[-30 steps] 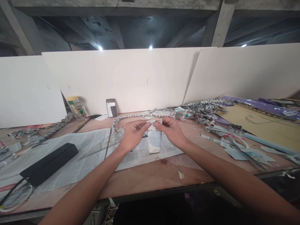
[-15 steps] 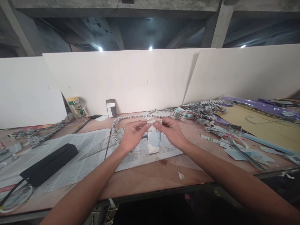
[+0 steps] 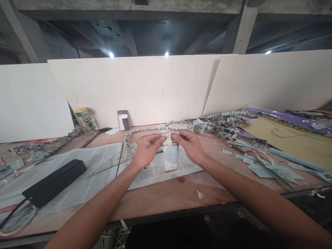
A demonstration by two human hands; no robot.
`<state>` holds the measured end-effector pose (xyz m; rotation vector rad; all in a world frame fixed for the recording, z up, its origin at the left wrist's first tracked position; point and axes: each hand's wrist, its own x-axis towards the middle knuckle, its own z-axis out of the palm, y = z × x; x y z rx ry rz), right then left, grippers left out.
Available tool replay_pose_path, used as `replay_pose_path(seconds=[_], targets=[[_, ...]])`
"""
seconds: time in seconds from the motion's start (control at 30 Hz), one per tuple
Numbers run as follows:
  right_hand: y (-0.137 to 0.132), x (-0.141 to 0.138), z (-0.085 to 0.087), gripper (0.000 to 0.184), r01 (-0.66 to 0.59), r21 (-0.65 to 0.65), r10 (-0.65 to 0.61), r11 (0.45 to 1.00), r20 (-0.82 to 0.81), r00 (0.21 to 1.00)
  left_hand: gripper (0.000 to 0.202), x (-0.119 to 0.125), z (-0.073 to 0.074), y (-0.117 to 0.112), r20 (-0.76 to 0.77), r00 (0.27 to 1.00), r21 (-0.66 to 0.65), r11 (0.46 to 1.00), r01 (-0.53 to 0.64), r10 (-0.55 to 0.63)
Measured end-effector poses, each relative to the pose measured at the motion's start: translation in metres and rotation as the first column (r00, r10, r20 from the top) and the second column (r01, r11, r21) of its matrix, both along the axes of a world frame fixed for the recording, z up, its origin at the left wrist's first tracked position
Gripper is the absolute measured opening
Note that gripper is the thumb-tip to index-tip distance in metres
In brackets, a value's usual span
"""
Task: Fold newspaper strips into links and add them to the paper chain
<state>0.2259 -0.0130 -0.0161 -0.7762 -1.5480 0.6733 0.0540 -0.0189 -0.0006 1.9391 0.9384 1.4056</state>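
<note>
A printed strip of paper, white with a pale blue patch, hangs upright between my hands above a newspaper sheet. My left hand pinches its top left corner between thumb and fingers. At the top right corner, my right hand grips the same paper, thumb in front. The upper edge looks folded over, though the fingers partly cover it. Behind my left hand, a chain of folded paper links curves across the table towards a heap of folded paper pieces.
Scissors lie among paper scraps at right, beside a yellow sheet. A clear set square and a long black box with a cable are at left. A phone leans on the white board, near a bottle.
My thumbs have moved slightly apart along the top edge of the paper, showing more of its upper middle. The rest of the table looks the same.
</note>
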Motion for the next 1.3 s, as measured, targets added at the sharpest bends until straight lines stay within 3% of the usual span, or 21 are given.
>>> replay_pose_path(seconds=[0.2,0.33,0.53,0.73,0.9,1.07,1.3], targets=[[0.001,0.000,0.000,0.030,-0.074,-0.008,0.073,0.997,-0.105,0.992,0.025,0.001,0.000,-0.001,0.040,0.999,-0.018,0.999,-0.036,0.037],[0.002,0.004,0.002,0.028,-0.054,0.009,0.055,0.998,-0.147,0.988,0.029,-0.002,0.001,0.001,0.078,0.992,-0.029,0.995,-0.099,0.101],[-0.002,0.006,0.006,0.024,-0.093,-0.023,0.094,0.995,0.027,0.995,0.029,-0.002,0.001,-0.001,0.108,0.990,-0.023,0.996,-0.088,0.090],[0.002,0.004,0.001,0.024,0.003,0.014,-0.004,1.000,0.062,0.998,0.028,0.000,-0.001,0.000,0.131,0.989,-0.051,0.997,-0.057,0.063],[-0.003,0.003,0.004,0.024,-0.006,0.143,-0.021,0.990,0.185,0.983,0.029,-0.001,0.000,0.001,0.112,0.994,-0.080,0.996,0.027,-0.018],[-0.016,-0.003,0.007,0.028,-0.045,0.216,-0.040,0.975,0.372,0.927,0.023,0.002,0.005,-0.005,0.006,0.994,0.004,0.994,0.105,-0.105],[-0.015,-0.005,0.007,0.028,-0.049,0.150,-0.013,0.987,0.381,0.924,0.022,0.002,0.005,-0.002,0.059,0.998,0.100,0.995,-0.027,0.021]])
